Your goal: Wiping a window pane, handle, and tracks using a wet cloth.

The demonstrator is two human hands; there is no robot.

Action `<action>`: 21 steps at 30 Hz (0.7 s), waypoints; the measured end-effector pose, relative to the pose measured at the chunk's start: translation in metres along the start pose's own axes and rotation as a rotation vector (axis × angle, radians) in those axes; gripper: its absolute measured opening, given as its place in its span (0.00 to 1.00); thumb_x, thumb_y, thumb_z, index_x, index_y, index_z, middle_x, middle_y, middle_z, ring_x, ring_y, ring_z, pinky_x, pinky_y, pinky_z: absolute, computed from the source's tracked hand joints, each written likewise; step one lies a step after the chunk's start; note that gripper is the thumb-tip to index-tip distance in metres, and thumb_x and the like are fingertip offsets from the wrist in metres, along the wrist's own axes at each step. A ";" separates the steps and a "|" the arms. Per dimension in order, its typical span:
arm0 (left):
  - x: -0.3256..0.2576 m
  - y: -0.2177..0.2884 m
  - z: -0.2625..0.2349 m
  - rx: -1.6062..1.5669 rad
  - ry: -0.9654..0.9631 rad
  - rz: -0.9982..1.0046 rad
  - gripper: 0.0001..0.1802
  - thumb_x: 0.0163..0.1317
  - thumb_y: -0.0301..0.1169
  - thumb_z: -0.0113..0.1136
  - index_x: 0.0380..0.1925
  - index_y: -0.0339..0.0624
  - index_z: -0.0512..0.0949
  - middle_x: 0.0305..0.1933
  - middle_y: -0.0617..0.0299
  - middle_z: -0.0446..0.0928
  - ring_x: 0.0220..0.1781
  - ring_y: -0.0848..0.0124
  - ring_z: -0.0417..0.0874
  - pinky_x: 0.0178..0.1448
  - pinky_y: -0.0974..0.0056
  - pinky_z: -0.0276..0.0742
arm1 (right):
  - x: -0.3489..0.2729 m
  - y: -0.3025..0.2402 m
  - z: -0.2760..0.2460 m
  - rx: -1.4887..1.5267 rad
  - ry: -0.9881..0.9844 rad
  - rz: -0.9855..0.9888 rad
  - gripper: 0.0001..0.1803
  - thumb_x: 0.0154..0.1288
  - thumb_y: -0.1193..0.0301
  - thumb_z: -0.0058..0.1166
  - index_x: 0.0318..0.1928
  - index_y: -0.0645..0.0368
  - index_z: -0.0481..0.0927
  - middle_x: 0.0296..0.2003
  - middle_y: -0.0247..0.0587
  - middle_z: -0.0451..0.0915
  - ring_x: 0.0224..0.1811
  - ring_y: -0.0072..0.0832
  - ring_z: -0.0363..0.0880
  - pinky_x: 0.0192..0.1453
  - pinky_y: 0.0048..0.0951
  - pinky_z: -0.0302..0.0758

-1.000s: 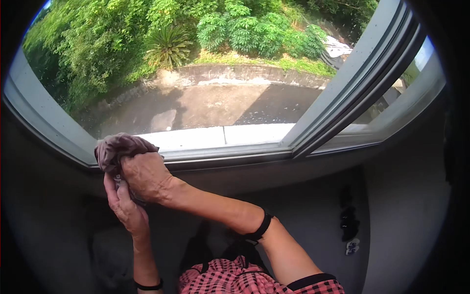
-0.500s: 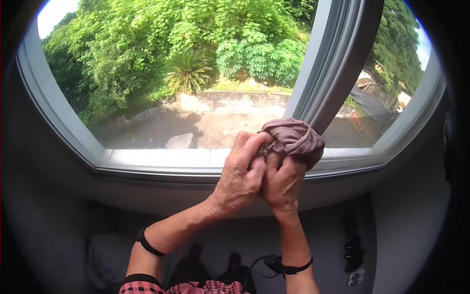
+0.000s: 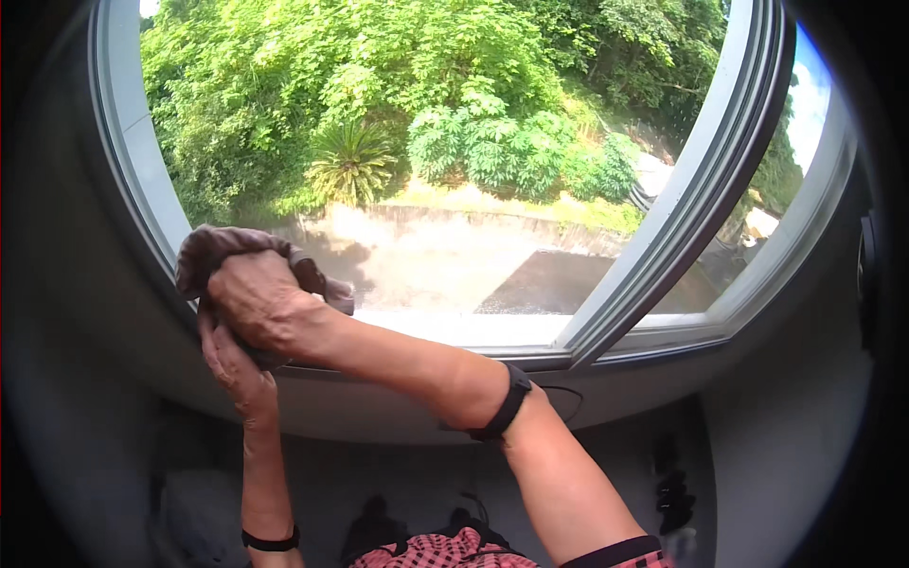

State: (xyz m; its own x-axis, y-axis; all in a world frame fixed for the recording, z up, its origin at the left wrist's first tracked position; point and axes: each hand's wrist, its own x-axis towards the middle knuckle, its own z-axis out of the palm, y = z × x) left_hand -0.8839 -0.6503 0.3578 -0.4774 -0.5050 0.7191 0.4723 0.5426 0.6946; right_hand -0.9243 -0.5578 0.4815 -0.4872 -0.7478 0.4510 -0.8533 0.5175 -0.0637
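A crumpled brownish-mauve cloth (image 3: 222,244) is bunched at the lower left corner of the window frame. My right hand (image 3: 265,301) reaches across to the left and is closed on the cloth, its fingers largely hidden in the folds. Just below it, my left hand (image 3: 239,374) grips the underside of the same cloth, its fingers partly covered. A loose end of the cloth sticks out to the right, over the white sill (image 3: 454,329).
A grey upright window stile (image 3: 677,180) slants up on the right, with a narrower pane beyond it. Outside are green bushes, a spiky plant (image 3: 350,163) and a paved yard. Dark shoes (image 3: 674,502) are on the floor at lower right.
Both hands have carried the cloth from beside the stile to the window's left corner. My right forearm now crosses leftward over the sill. The view has shifted too.
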 end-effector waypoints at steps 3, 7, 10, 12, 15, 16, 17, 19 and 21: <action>0.014 -0.035 -0.021 -0.292 0.168 -0.325 0.25 0.72 0.40 0.44 0.63 0.36 0.66 0.65 0.56 0.67 0.68 0.63 0.66 0.69 0.59 0.61 | 0.041 -0.019 0.033 -0.116 -0.138 -0.138 0.08 0.43 0.68 0.65 0.27 0.56 0.85 0.28 0.45 0.84 0.33 0.34 0.84 0.37 0.33 0.80; 0.031 -0.019 -0.021 -0.657 0.152 -0.454 0.27 0.71 0.39 0.44 0.65 0.36 0.63 0.65 0.56 0.66 0.66 0.66 0.68 0.69 0.62 0.62 | 0.045 -0.014 0.035 0.066 -0.060 -0.042 0.09 0.44 0.69 0.63 0.27 0.59 0.85 0.29 0.47 0.83 0.37 0.36 0.85 0.40 0.35 0.80; 0.044 0.043 0.011 -0.659 0.082 -0.384 0.27 0.70 0.35 0.43 0.66 0.35 0.61 0.66 0.53 0.65 0.66 0.64 0.68 0.69 0.61 0.62 | 0.015 -0.004 -0.038 -0.022 -0.012 0.001 0.06 0.47 0.70 0.60 0.26 0.59 0.84 0.29 0.50 0.83 0.35 0.40 0.85 0.37 0.35 0.81; 0.051 0.084 0.033 -0.796 -0.081 -0.179 0.27 0.69 0.31 0.39 0.67 0.32 0.58 0.67 0.49 0.63 0.68 0.62 0.66 0.70 0.60 0.61 | -0.014 0.000 -0.091 -0.053 0.093 0.122 0.05 0.48 0.70 0.60 0.27 0.57 0.85 0.29 0.48 0.83 0.34 0.38 0.85 0.34 0.35 0.81; 0.036 0.186 0.091 -0.899 -0.225 -0.058 0.26 0.69 0.26 0.37 0.67 0.32 0.59 0.67 0.49 0.64 0.69 0.63 0.65 0.70 0.62 0.60 | -0.083 0.036 -0.162 -0.125 0.342 0.227 0.04 0.50 0.72 0.59 0.25 0.57 0.84 0.24 0.48 0.82 0.28 0.40 0.84 0.29 0.37 0.80; 0.025 0.211 0.119 -0.941 -0.293 -0.016 0.26 0.68 0.25 0.38 0.66 0.32 0.60 0.64 0.51 0.66 0.66 0.65 0.67 0.69 0.63 0.61 | -0.111 0.052 -0.183 -0.111 0.430 0.326 0.05 0.52 0.71 0.58 0.24 0.58 0.84 0.21 0.49 0.81 0.26 0.42 0.83 0.29 0.39 0.79; 0.021 0.230 0.134 -0.954 -0.337 0.038 0.26 0.67 0.24 0.39 0.66 0.32 0.61 0.61 0.53 0.68 0.64 0.66 0.69 0.69 0.64 0.61 | -0.130 0.060 -0.199 -0.073 0.518 0.393 0.06 0.53 0.71 0.58 0.23 0.59 0.83 0.18 0.49 0.79 0.23 0.45 0.82 0.29 0.40 0.79; 0.009 0.263 0.154 -0.641 -0.437 0.344 0.24 0.66 0.22 0.40 0.63 0.32 0.64 0.57 0.52 0.69 0.62 0.65 0.70 0.66 0.66 0.62 | -0.177 0.086 -0.210 -0.069 0.820 0.383 0.09 0.59 0.68 0.55 0.29 0.60 0.82 0.22 0.53 0.80 0.25 0.50 0.81 0.32 0.43 0.78; -0.021 0.288 0.179 -0.681 -0.560 0.411 0.23 0.63 0.20 0.43 0.60 0.32 0.67 0.51 0.51 0.66 0.56 0.62 0.70 0.63 0.64 0.64 | -0.229 0.110 -0.207 -0.162 1.045 0.323 0.12 0.60 0.68 0.54 0.39 0.63 0.79 0.33 0.57 0.80 0.35 0.51 0.81 0.43 0.45 0.76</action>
State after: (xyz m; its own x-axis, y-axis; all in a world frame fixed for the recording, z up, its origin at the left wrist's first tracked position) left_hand -0.8708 -0.3631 0.5395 -0.3799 0.1250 0.9166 0.9243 0.0117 0.3815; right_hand -0.8681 -0.2439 0.5556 -0.2210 0.1126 0.9687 -0.6427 0.7303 -0.2315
